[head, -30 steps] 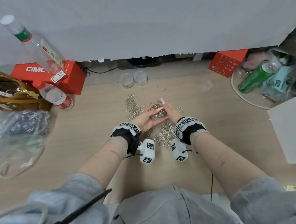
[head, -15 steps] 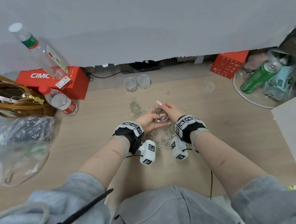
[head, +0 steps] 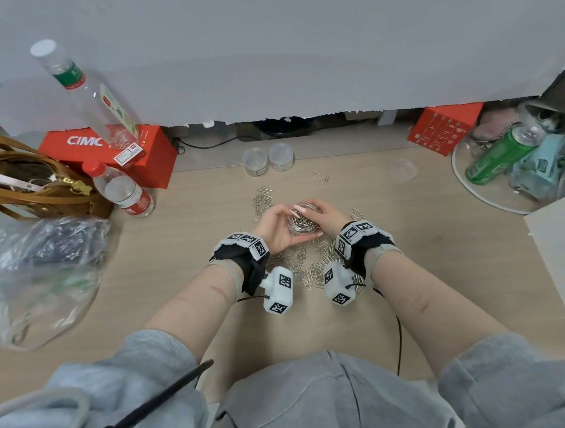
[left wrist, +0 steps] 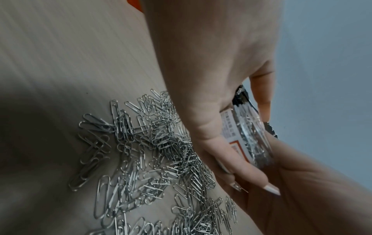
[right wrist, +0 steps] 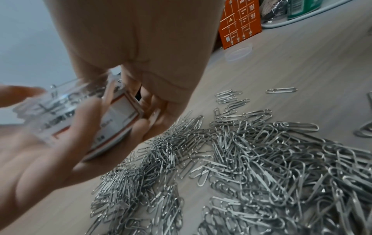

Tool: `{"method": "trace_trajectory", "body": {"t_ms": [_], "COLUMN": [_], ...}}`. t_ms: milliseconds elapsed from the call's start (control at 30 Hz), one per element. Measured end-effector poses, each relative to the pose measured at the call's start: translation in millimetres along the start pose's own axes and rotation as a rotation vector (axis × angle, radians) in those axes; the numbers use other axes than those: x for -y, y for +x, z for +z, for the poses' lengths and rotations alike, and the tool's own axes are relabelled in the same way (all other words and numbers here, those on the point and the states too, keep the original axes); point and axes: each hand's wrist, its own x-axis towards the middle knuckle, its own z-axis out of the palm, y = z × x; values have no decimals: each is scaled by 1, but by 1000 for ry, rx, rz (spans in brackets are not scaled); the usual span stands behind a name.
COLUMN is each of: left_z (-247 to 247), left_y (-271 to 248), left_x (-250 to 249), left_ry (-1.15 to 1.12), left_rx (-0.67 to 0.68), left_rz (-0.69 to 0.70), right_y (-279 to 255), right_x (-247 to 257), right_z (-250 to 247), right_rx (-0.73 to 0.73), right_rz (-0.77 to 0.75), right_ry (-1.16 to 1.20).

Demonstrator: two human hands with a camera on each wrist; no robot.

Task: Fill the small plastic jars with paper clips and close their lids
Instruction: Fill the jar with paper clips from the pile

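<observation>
Near the centre of the head view, both hands are holding one small clear jar (head: 302, 222) packed with paper clips, lifted just above the desk (head: 438, 258). The left hand (head: 275, 225) is cupping it from below and the side, fingers curled round its labelled wall. The right hand (head: 324, 216) is grasping it from the other side, fingers curving over the rim; whether a lid is sitting on the mouth is hard to tell, since the fingers are covering it. In the left wrist view the jar (left wrist: 244, 138) is showing its white label with a red border, pinched between the two hands.

Directly beneath the hands a loose pile of paper clips (head: 311, 266) is spreading over the desk, with a smaller scatter (head: 264, 196) up and left of the hands. Further up the frame, two more clear jars (head: 267, 159) are standing side by side, touching. A loose clear lid (head: 403, 168) is lying flat toward the upper right, near an orange box (head: 442, 131).
</observation>
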Motion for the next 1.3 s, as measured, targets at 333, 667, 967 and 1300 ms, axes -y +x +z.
{"method": "trace_trajectory", "body": {"t_ms": [333,667,967,1300], "left_z": [-6,0,-3,-18], "left_y": [3,9,12,16], "left_x": [0,8,9,8], "left_ry": [53,97,-23,-80], "left_rx": [40,21,-101,-136], "left_rz": [36,-4,61,77], "right_y": [-1,0,9,4], "right_x": [6,1,-52,-77], "right_z": [0,-4,-26,-21], "right_rx": [-11,-15,-495,-296], "right_rz": [-1,77,102,132], "right_ry": [58,169,-78,-614]}}
